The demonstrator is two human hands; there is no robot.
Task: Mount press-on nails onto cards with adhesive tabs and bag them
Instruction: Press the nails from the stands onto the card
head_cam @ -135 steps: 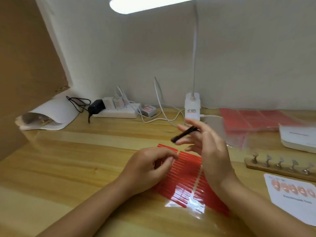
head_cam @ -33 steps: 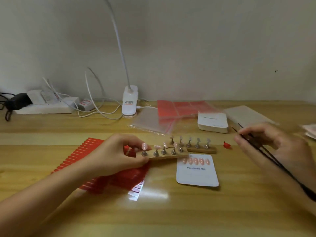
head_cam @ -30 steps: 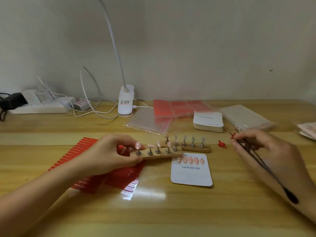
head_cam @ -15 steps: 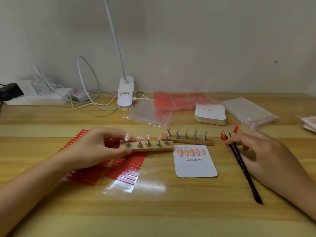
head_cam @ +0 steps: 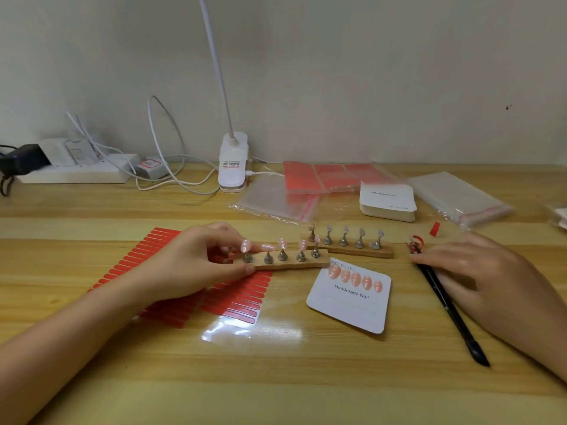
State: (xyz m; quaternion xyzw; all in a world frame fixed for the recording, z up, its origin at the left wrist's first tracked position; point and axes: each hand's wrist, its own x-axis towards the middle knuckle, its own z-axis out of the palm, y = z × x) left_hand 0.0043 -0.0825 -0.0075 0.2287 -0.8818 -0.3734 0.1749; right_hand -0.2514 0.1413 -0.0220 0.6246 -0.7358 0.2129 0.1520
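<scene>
Left hand (head_cam: pixel 196 265) grips the left end of the near rack (head_cam: pixel 285 262), thumb beneath and fingers curled over; the rack's long axis runs left to right, its free end reaching toward the card (head_cam: pixel 349 297). Five nails (head_cam: pixel 282 243) stand on its metal pegs, so the next nail to mount lies just right of that hand and up-left of the card. Beneath the hand lies the red tab sheet (head_cam: pixel 242 299), flat on the bench (head_cam: pixel 276 369). The card sits just below the rack's right end and carries one row of five nails under its top edge; the lower part is bare. The far rack (head_cam: pixel 349 245) lies behind, pegs apparently empty save perhaps the leftmost. At the back: open bags (head_cam: pixel 270 200), more red sheets (head_cam: pixel 331 176), a card stack (head_cam: pixel 388 199). Right hand (head_cam: pixel 491 277) lies flat, fingers relaxed, holding nothing, fingertips on the black tweezers (head_cam: pixel 445 305), which lie diagonally with tips up-left beside a curled red scrap (head_cam: pixel 417 239). A further bag pack (head_cam: pixel 460 197) is at far right. Judgement: the left hand is nearer the nails; the right must lift the tweezers first.
</scene>
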